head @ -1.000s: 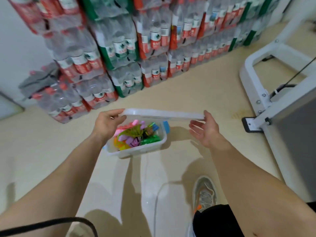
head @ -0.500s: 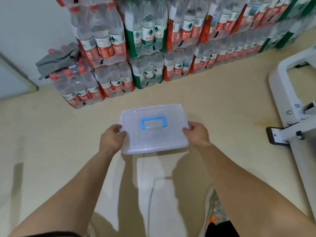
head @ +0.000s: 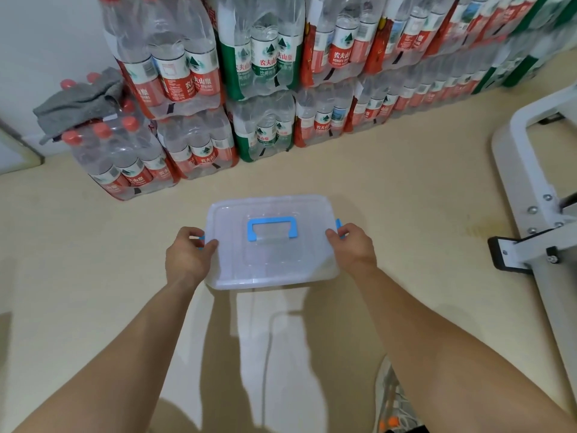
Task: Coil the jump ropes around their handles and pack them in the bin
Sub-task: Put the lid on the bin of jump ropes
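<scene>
A translucent plastic bin (head: 274, 270) stands on the beige floor in front of me, covered by its lid, which has a blue carry handle (head: 271, 228) on top. My left hand (head: 187, 257) grips the bin's left side, with the fingers curled on the blue latch (head: 201, 238) there. My right hand (head: 351, 248) grips the right side, thumb on the lid's edge and fingers around the blue latch (head: 338, 228). The jump ropes are hidden under the frosted lid.
Shrink-wrapped packs of water bottles (head: 259, 82) are stacked along the wall behind the bin. A grey cloth (head: 81, 101) lies on the leftmost pack. A white metal frame (head: 537, 195) stands at the right. My shoe (head: 392, 398) shows at the bottom.
The lid, held above the open bin a second ago, now sits on it and hides the ropes. Both hands have slid outward from the lid's front corners to the side latches.
</scene>
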The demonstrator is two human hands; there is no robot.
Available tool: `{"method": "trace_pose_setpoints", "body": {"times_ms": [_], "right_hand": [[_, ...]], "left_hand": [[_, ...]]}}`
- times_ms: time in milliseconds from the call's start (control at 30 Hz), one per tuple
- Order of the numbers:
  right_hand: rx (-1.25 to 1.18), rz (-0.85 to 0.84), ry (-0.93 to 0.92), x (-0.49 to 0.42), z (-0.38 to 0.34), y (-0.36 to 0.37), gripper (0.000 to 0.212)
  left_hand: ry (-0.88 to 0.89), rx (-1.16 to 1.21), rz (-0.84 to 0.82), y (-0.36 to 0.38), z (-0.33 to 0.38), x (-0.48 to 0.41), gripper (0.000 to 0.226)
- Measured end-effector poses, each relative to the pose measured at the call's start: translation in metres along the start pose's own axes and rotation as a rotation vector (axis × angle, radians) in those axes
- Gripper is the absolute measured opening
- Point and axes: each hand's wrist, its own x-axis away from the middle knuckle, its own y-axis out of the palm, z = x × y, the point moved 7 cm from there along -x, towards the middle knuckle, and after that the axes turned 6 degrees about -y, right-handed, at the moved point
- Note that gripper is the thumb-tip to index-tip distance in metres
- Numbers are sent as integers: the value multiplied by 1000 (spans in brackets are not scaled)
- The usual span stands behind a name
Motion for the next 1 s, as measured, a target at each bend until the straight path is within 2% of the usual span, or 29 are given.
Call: {"method": "trace_pose_setpoints", "body": {"times_ms": [167,233,300,333,367,433,500,600,733,867,1000], "right_hand": [[147,-14,48,-13,4,2,35],[161,0,71,-15,7,0,53],[50,-54,143,-15,14,4,80],[-12,-102,180,-14,17,9,86],[-66,-142,210,-13,19,13,86],[-105,-140,188,-13,14,15,67],[-10,-49,84,-14,6,11,46],[210,100,-62,-2,-9,10,31],[354,263,-304,15,-26,23,16],[388,268,-325,4,-48,30,10],[463,68,-205,-20,-80,49,36]], "left_hand": [[-139,23,-7,6,-12,-12,29],[-181,17,-10,9,-18,-13,44],[-270,32,-54,14,-27,-15,65],[-321,87,-86,17,-30,-15,70],[-355,144,-111,18,-33,-13,66],[-311,114,-113,16,-29,-12,52],[-194,-9,-57,11,-20,-8,40],[-46,-183,63,8,-7,4,22],[11,-326,203,6,-6,9,26],[2,-331,207,3,-3,-2,24],[13,-297,208,-3,9,-19,14]]}}
